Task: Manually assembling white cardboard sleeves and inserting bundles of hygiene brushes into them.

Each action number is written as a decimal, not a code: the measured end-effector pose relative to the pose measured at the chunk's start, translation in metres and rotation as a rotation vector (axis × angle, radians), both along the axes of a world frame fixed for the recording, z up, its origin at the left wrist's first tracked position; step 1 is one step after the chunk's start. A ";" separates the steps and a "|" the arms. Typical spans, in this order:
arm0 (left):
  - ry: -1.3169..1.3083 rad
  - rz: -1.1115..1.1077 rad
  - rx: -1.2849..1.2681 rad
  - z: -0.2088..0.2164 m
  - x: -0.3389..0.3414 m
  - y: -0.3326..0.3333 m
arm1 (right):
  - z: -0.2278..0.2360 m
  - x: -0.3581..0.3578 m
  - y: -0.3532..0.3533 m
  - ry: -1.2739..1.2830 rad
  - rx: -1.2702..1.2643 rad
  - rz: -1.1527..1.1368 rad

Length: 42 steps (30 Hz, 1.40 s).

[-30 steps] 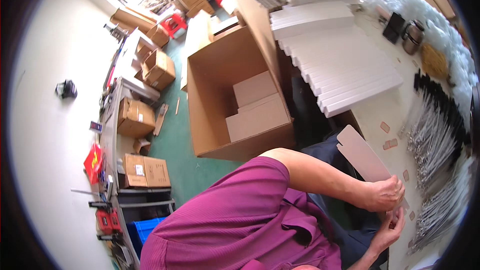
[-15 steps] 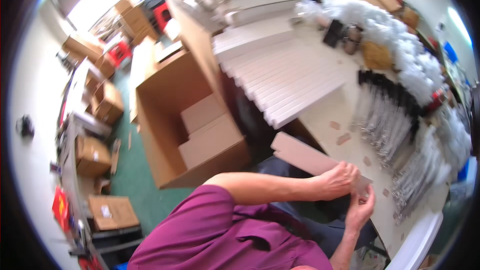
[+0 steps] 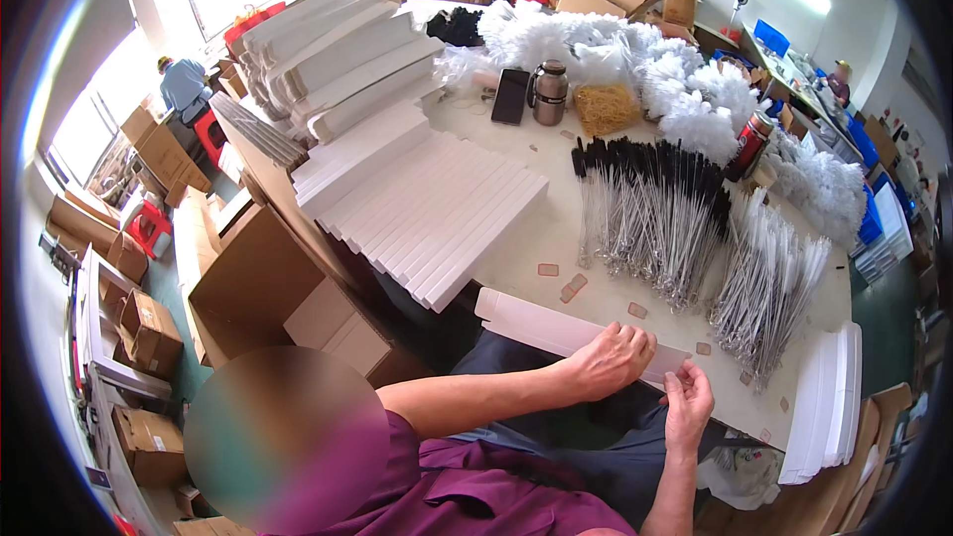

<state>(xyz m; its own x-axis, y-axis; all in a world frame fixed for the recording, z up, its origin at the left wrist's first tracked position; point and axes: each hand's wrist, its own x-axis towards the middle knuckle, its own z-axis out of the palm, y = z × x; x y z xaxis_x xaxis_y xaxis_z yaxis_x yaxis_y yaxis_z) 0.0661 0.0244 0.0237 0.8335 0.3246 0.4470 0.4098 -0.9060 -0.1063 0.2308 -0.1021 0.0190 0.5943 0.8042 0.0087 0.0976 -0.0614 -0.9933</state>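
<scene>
A long, narrow white carton [image 3: 531, 328] lies across my lap at the table's near edge, its flap standing out at the left end. My left hand [image 3: 613, 359] is closed over the carton's right part, fingers bent onto its top. Close beside it, my right hand [image 3: 687, 405] pinches the right end between thumb and fingers. Ahead and left on the table, a row of similar narrow white cartons [image 3: 427, 208] lies side by side. Beyond my hands are bundles of thin wire brushes with black ends [image 3: 650, 208] and others with white ends [image 3: 766, 283].
Small tan labels [image 3: 573, 287] are scattered over the table [image 3: 516, 263]. Farther back are a phone [image 3: 509, 97], a metal flask [image 3: 550, 92], yellow rubber bands [image 3: 606, 109] and a red can [image 3: 751, 139]. Flat white cartons [image 3: 829, 402] lie right; an open cardboard box [image 3: 233, 283] stands left.
The view has swung to the right and shows more of the table. Both hands keep hold of the same white carton, with only slight shifts of the fingers.
</scene>
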 end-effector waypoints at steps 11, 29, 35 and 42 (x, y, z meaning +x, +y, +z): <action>-0.067 -0.131 0.049 0.000 0.003 0.014 | 0.028 0.017 -0.001 0.145 -0.185 0.054; 0.031 -0.269 -0.255 0.010 0.017 0.033 | 0.038 0.059 -0.009 0.723 -0.167 0.288; 0.076 -0.270 -0.397 0.022 0.024 0.030 | 0.051 0.028 0.005 -1.259 -0.066 0.209; 0.059 -0.295 -0.474 0.020 0.029 0.027 | 0.029 0.036 0.015 -1.208 -0.134 0.422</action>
<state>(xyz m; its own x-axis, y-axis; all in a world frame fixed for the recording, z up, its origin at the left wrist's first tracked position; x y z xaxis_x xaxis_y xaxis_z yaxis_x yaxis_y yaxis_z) 0.0946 0.0513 0.0435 0.9386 0.2280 0.2591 0.1376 -0.9356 0.3251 0.2673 -0.0870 0.0477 -0.0332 0.9635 0.2657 0.9629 0.1020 -0.2496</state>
